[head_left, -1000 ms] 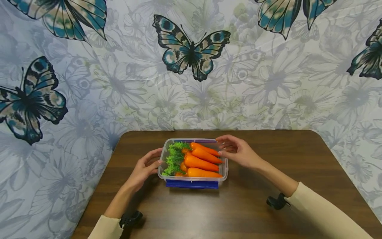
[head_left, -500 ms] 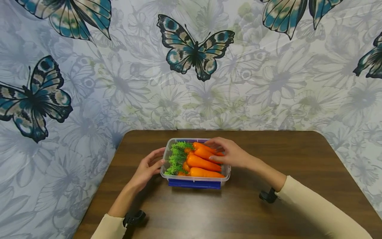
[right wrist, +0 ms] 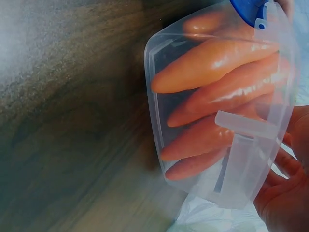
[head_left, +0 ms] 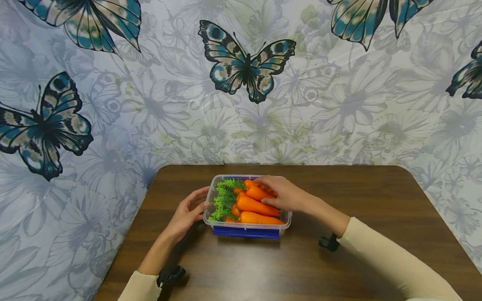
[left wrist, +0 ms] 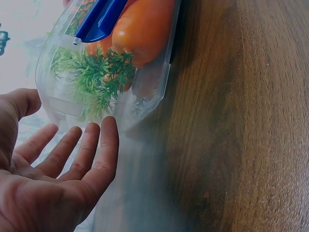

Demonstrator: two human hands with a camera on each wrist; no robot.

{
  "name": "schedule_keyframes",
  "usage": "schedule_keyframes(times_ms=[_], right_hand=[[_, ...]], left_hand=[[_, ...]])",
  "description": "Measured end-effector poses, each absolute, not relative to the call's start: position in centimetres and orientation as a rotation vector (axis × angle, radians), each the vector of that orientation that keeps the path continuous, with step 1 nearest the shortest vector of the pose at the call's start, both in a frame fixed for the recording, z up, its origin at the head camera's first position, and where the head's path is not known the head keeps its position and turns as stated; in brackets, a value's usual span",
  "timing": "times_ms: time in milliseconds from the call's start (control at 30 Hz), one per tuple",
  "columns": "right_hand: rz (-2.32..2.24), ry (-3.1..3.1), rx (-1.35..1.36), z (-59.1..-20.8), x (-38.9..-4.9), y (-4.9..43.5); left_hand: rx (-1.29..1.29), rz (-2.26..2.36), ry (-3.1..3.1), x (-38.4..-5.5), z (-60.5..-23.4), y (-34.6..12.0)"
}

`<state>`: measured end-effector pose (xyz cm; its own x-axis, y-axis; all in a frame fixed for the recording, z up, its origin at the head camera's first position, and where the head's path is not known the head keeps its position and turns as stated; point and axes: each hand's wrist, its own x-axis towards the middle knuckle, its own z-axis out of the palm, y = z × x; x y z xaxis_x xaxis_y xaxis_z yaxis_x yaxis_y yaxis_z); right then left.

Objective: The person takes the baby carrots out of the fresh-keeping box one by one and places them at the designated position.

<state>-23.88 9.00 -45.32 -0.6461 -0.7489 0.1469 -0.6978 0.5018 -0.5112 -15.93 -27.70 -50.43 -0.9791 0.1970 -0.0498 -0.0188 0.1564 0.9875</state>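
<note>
A clear plastic container (head_left: 244, 226) of carrots (head_left: 257, 205) sits on a wood-grain counter (head_left: 339, 188), just below the middle of the head view, between a person's two hands. Its long side runs left to right across the frame, and the carrots lie roughly the same way, their feathery green tops (head_left: 224, 200) bunched at the left and their tapered tips pointing right. The relation that appears to matter most is the right hand's: the right hand (head_left: 284, 194) reaches in over the upper right corner, above the tapered ends of the upper carrots, making it the nearer of the two. Its fingers arch over the orange roots with the thumb below, though whether they pinch one cannot be told. The left hand (head_left: 188, 209), fingers extended and loosely spread, stands by the container's left wall, grasping nothing. The left wrist view shows those spread fingers from below, close to the transparent corner, and greens hanging low inside it. The right wrist view shows through the wall what the head view hides: carrot tips, several together, behind the clear plastic.
</note>
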Motion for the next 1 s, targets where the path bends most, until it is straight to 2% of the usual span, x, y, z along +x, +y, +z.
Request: schedule_keyframes(times_ms=[533, 1000], right_hand=[[-0.769, 2.690, -1.238, -45.7, -24.1, 8.7], [-1.367, 2.452, -1.079, -43.9, -24.7, 10.1]], left_hand=[[0.162, 1.932, 2.249, -15.8, -50.5, -27.5], [0.140, 1.908, 2.280, -15.7, -50.3, -27.5]])
